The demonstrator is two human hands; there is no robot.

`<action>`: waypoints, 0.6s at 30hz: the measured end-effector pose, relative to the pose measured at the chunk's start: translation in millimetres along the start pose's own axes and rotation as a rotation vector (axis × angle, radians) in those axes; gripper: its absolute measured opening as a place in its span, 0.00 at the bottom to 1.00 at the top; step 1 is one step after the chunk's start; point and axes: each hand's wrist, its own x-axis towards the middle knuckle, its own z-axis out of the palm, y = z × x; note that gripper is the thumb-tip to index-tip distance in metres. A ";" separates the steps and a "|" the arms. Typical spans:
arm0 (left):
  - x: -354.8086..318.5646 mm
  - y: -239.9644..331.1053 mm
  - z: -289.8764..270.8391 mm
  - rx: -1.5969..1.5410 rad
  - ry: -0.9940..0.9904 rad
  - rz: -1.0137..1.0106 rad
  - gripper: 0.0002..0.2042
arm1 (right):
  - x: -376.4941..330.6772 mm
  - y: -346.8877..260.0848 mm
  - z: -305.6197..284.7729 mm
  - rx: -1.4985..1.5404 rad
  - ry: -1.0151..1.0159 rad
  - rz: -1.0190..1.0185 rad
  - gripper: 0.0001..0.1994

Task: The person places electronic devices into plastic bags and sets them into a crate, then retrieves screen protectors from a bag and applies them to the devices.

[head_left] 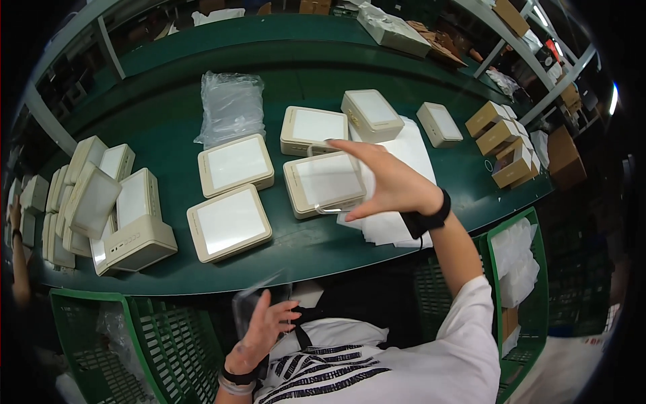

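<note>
My right hand [397, 178] grips a clear plastic cover [367, 183] between thumb and fingers. The cover is over a cream box-shaped device [296, 192] with a white top panel; whether they touch is hard to tell. Low in front of my body, my left hand [264, 331] holds another clear plastic piece [246, 306], partly hidden by the fingers. More cream devices lie close by: one behind the covered one [315, 126], one farther right [372, 113], and two to the left, a back one [235, 165] and a front one [229, 223].
A stack of clear plastic [233, 108] lies on the green table [296, 259]. Cream devices pile up at left [141, 244]; one stands at right [439, 124] near small tan boxes [501, 138]. White sheets [414, 151] lie beneath my right hand. Green crates stand at left [178, 330] and right [538, 283].
</note>
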 end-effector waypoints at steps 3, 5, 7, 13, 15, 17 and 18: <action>24.1 22.0 -8.9 0.481 -0.175 -0.047 0.53 | 44.9 11.7 20.2 -0.210 -0.296 -0.074 0.52; 44.6 56.8 4.2 1.104 -0.306 0.039 0.53 | 51.9 23.7 30.1 -0.225 -0.308 -0.082 0.53; 61.2 85.1 11.5 1.418 -0.354 0.070 0.53 | 56.4 30.7 40.8 -0.244 -0.317 -0.089 0.53; 110.2 109.3 2.4 1.599 -0.487 -0.033 0.54 | 63.2 35.9 49.0 -0.197 -0.294 -0.080 0.54; 128.7 109.4 -2.5 1.667 -0.499 0.004 0.54 | 66.9 34.4 47.3 -0.197 -0.303 -0.068 0.55; 152.0 110.6 -2.4 1.754 -0.546 -0.118 0.56 | 67.8 40.4 47.7 -0.166 -0.298 -0.056 0.56; 162.1 112.6 -2.9 1.796 -0.570 -0.180 0.58 | 67.9 44.3 47.6 -0.137 -0.290 -0.046 0.57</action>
